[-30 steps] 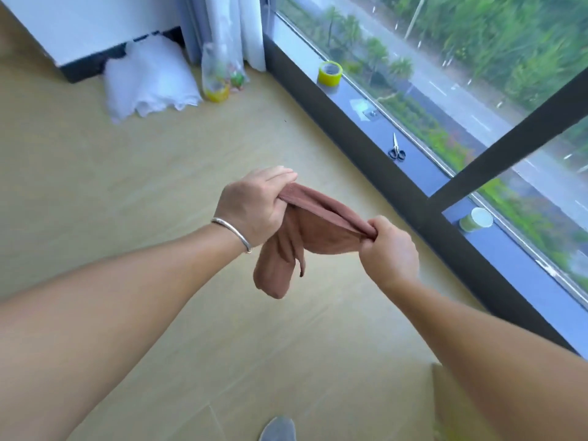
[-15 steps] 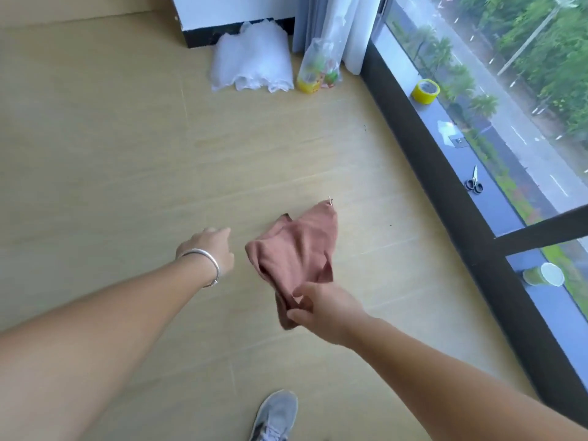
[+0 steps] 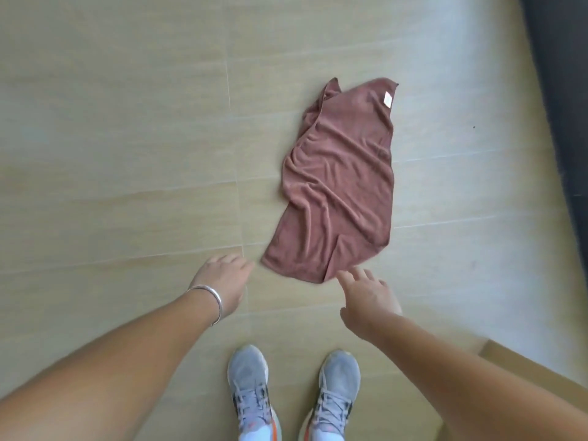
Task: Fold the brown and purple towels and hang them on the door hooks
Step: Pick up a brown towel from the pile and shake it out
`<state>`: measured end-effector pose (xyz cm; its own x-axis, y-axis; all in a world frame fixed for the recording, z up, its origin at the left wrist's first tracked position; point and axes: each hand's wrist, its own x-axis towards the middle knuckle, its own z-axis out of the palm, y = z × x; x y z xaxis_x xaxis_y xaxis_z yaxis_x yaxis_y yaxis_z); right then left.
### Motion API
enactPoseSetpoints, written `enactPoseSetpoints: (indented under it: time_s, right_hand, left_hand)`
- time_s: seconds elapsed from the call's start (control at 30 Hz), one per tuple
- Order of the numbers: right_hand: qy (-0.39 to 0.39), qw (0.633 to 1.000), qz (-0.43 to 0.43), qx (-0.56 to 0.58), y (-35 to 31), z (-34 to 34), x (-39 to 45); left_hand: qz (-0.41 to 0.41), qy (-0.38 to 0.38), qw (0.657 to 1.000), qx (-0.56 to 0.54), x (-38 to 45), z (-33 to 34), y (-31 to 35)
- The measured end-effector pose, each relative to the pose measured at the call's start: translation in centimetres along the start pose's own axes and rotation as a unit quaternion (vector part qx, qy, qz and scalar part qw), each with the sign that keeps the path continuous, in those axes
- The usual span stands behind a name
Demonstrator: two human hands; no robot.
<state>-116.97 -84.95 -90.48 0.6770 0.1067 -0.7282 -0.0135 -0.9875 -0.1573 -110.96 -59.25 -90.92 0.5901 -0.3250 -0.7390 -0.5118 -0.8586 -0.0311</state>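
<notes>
Creases hide how many layers we see in the soft, rumpled brown terry towel [image 3: 340, 183] lying on the pale wood-grain plank floor [image 3: 127, 154], its near hem between our empty, loose-fingered left hand [image 3: 222, 281] and right hand [image 3: 366, 297].

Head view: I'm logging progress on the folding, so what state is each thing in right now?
Brown towel: lying on the floor, spread out, wrinkled, not folded, far left corner turned over.
Left hand: open, beside the towel's near corner, holding nothing.
Right hand: open, fingers spread at the towel's near edge, holding nothing.
Bracelet: on the left wrist.
</notes>
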Motion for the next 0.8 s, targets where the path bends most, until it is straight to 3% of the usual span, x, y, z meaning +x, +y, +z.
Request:
enactPoseSetpoints:
  time_s: [0.1,0.3,0.43,0.57,0.63,0.8]
  right_hand:
    - [0.022,0.998,-0.011,-0.057,0.9,3.6,4.0]
    - [0.084,0.982,-0.052,-0.162,3.4,7.7,15.9]
    - [0.067,0.977,-0.050,-0.194,5.2,10.6,21.4]
    - [0.125,0.977,-0.002,-0.175,5.4,14.2,21.0]
    - [0.130,0.980,0.007,-0.151,5.1,15.0,19.4]
    - [0.086,0.989,0.049,-0.113,5.2,15.0,13.5]
  left_hand:
    - [0.067,0.014,0.997,0.022,4.1,4.2,1.7]
    - [0.113,0.048,0.991,0.049,14.8,11.1,3.8]
    - [0.107,0.048,0.989,0.087,20.3,14.8,4.1]
    - [0.140,0.208,0.966,0.066,22.0,16.9,3.8]
    - [0.141,0.241,0.958,0.067,21.7,17.5,3.8]
    - [0.055,0.148,0.987,0.034,16.8,18.4,4.7]
